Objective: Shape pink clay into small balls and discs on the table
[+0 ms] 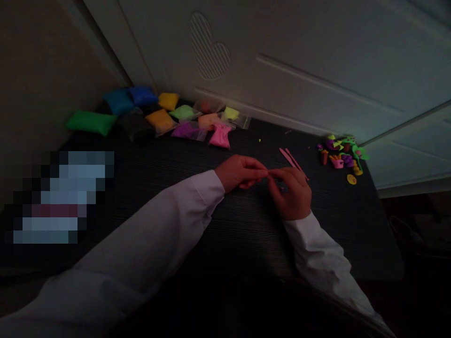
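Over the middle of the dark table (246, 244), my left hand (239, 173) and my right hand (292, 193) meet at the fingertips. Both are closed in a pinch. Whatever lies between the fingers is too small or too hidden to make out. Just beyond my right hand lie two thin pink modelling tools (288, 157), side by side on the tabletop. A tiny yellow-green crumb (260, 140) rests on the table beyond my hands. Behind my left hand is a pink bag of modelling clay (220, 136).
Several clay packs line the back left, among them a green pack (91, 122), a blue pack (143, 95) and a purple pack (185, 130). Small coloured clay figures (337, 162) and a yellow disc (351, 179) sit at right. A white panel (243, 51) borders the table's back.
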The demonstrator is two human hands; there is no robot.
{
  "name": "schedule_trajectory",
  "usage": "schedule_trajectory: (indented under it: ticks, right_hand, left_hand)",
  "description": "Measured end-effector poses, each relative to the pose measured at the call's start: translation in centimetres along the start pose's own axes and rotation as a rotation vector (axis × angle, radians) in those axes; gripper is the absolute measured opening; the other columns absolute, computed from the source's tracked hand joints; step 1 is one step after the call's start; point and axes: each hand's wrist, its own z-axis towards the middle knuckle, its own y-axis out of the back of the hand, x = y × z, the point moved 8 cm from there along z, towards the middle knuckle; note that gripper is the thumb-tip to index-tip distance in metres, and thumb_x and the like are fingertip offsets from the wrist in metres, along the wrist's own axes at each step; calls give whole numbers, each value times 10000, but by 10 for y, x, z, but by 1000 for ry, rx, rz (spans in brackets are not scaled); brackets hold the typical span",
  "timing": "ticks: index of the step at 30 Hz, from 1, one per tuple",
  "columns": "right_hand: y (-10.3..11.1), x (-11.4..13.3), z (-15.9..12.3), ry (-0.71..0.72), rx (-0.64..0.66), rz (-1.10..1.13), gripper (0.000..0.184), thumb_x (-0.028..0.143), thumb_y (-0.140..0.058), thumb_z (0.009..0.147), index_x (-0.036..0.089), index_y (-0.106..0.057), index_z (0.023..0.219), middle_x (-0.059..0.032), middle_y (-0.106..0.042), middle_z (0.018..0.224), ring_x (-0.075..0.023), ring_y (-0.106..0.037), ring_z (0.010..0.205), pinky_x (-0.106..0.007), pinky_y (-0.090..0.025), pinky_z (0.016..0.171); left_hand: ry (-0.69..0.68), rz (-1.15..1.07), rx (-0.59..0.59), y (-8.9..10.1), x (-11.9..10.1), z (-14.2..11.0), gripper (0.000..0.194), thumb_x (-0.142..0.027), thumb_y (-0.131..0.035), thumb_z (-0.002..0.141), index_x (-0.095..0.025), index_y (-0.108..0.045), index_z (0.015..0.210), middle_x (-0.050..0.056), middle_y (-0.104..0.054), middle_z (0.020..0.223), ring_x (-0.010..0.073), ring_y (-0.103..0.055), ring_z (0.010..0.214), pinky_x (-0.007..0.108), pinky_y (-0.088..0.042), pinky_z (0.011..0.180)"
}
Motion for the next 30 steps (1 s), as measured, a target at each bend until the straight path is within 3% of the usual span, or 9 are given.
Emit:
schedule_trajectory:
  ticks: [21, 26, 30]
  right_hand:
    - [6, 4, 0, 41, -13, -10, 101, 220, -531, 713, 201, -593, 790, -21, -599, 759, -131, -534, 738, -311, -383, 713]
    - [8, -6, 1, -149, 2, 304, 60, 213, -542, 698, 209, -575, 748, -1, -576, 719, -124, -528, 697, -295, -419, 666]
    - [14, -33, -4, -409, -182, 706, 76, 244, -547, 701, 236, -577, 770, 22, -558, 689, -99, -517, 614, -261, -425, 589]
  left_hand:
    - [-8, 52, 27, -1, 0, 0, 117, -209, -566, 683, -114, -547, 750, -59, -469, 486, 11, -383, 355, 135, -239, 318]
    - [-4, 64, 8, 1, 1, 1, 101, -210, -553, 695, -119, -529, 731, -66, -454, 468, 8, -373, 348, 134, -244, 323]
    - [-8, 42, -10, 2, 2, 3, 102, -209, -558, 695, -119, -528, 732, -58, -455, 486, 8, -374, 358, 136, -238, 328]
